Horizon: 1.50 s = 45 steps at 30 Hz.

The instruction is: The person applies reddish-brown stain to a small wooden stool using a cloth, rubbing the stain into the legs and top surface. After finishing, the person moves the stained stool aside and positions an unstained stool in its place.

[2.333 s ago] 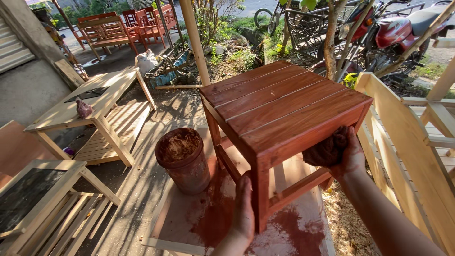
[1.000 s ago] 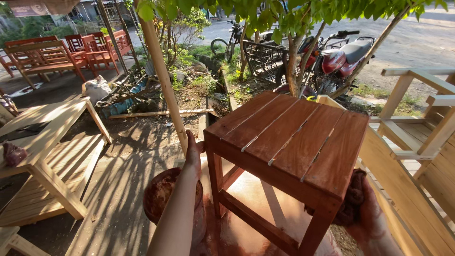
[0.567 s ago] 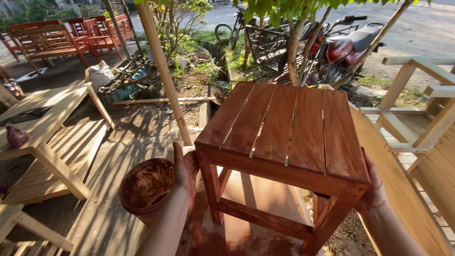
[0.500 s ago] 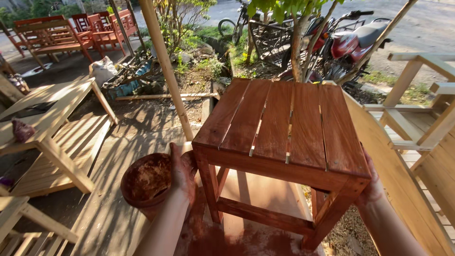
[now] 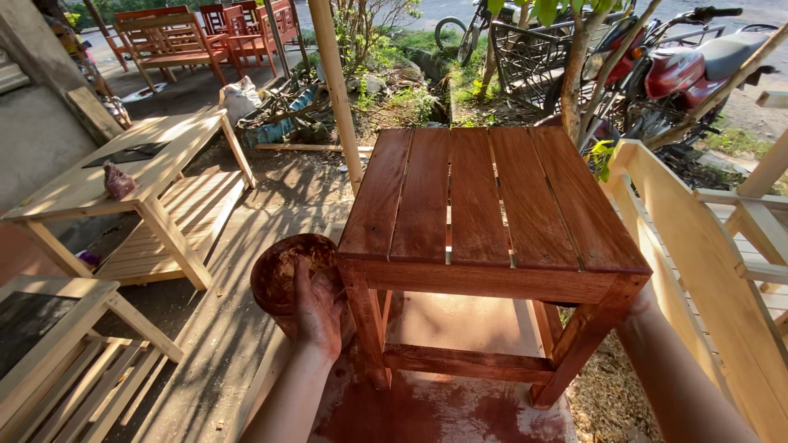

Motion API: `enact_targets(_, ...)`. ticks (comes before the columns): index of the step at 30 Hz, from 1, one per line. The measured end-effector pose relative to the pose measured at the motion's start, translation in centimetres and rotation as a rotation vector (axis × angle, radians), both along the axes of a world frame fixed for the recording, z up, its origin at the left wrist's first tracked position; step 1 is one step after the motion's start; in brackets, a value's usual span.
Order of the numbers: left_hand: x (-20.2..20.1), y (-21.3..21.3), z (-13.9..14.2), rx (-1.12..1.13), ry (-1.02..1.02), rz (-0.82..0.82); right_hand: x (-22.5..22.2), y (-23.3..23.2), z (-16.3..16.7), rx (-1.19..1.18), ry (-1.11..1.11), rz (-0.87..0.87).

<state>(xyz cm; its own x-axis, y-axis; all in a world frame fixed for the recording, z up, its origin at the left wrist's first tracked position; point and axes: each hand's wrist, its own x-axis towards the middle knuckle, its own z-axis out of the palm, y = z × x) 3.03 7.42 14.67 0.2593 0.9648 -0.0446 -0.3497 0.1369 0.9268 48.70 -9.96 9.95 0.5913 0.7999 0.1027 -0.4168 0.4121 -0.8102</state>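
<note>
So the red-stained slatted stool [image 5: 492, 213] is sitting on a stain-splotched board [image 5: 443, 410] on the ground, pretty much dead centre, and the finish looks wet and fresh in spots. The left hand [image 5: 318, 308] is down at the near-left leg, fingers curled loosely against the stool's corner and just brushing the stain bucket [image 5: 287, 275] beside it. It doesn't look like it's clamped on anything, more resting there. The right hand is tucked behind the far-right leg, only the forearm [image 5: 681, 369] shows, so I can't tell if it's gripping or open.

Stuff I'd worry about: that bucket is right up against the left hand and the leg, so one nudge could tip it and dump stain over the board. Bare palms on a wet finish could also leave prints or smears on the legs. And the unfinished pale desk [image 5: 123, 180] off to the left and the bare rail [image 5: 698, 271] on the right are near enough to catch drips.
</note>
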Motion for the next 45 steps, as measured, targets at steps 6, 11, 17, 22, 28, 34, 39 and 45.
enact_targets(6,0.6,-0.3,0.0,0.081,-0.037,-0.061,-1.1,-4.3,0.7,0.671,0.386,0.35)
enact_targets(11,1.5,-0.1,-0.4,0.097,0.045,-0.112,-7.5,-12.4,0.8,0.251,-0.101,-0.171)
enact_targets(17,2.7,0.5,-1.1,0.118,-0.037,-0.247,-15.7,-14.5,0.0,0.184,-0.003,0.192)
enact_targets(22,1.8,0.0,-0.2,0.186,-0.005,-0.464,-26.2,-8.8,0.3,-0.018,-0.664,-0.265)
enact_targets(28,1.4,-0.8,0.2,0.142,0.153,-0.653,-33.1,-0.6,8.3,0.198,-1.42,-0.661)
enact_targets(34,1.6,0.4,-1.1,0.129,0.102,-0.696,-35.3,3.0,11.6,-0.127,-1.648,-1.055)
enact_targets(39,1.9,0.4,-1.7,0.135,0.052,-0.695,-34.1,2.6,9.1,-0.065,-1.758,-1.072)
enact_targets(45,1.4,0.0,-1.8,0.076,-0.067,-0.768,-33.1,2.5,2.2,-0.125,-1.833,-0.991)
